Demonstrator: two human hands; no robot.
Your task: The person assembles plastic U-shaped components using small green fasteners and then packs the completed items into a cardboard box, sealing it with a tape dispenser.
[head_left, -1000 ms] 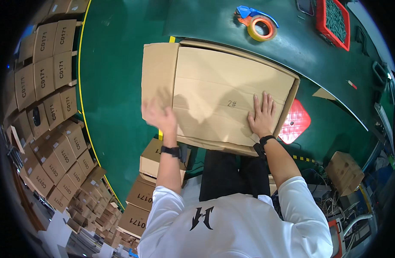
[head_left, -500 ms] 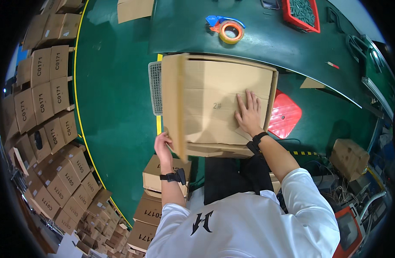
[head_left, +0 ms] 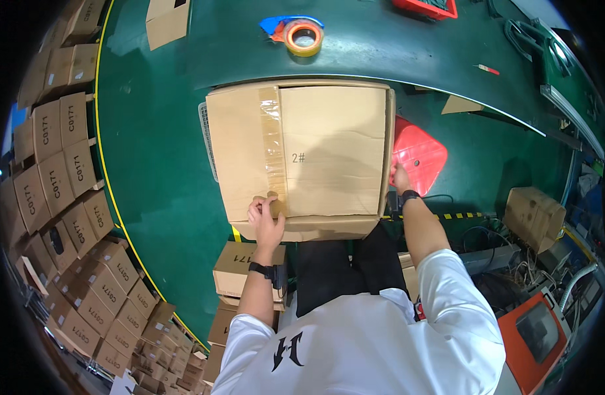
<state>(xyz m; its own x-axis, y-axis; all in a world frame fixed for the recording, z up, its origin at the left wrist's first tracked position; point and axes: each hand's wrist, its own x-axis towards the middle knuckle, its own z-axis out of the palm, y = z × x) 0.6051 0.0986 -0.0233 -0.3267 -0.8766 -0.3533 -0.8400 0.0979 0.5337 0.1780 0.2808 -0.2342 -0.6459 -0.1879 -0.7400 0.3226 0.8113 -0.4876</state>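
A large cardboard carton (head_left: 335, 131) lies before me, a printed cardboard surface showing inside its opening. Its left flap (head_left: 240, 145) is folded down flat over the left part, with a strip of shiny brown tape (head_left: 271, 131) along its inner edge. My left hand (head_left: 267, 220) rests on the near end of this flap, fingers bent and apart on the tape. Down at the carton's right side is my right hand (head_left: 401, 181), between the carton wall and a red plastic stool (head_left: 421, 158). Its fingers are partly hidden there, so their grip is unclear.
Beyond the carton runs a green table (head_left: 381, 56) with a tape dispenser (head_left: 302, 38), a red bin (head_left: 434, 6) and a small red-handled tool (head_left: 488, 69). Stacked cartons (head_left: 59, 178) line the left. A smaller carton (head_left: 240, 270) stands near my left forearm.
The left flap went from standing up to lying flat. My left hand moved onto it. My right hand left the carton's inner surface for its right outer side. The view shifted.
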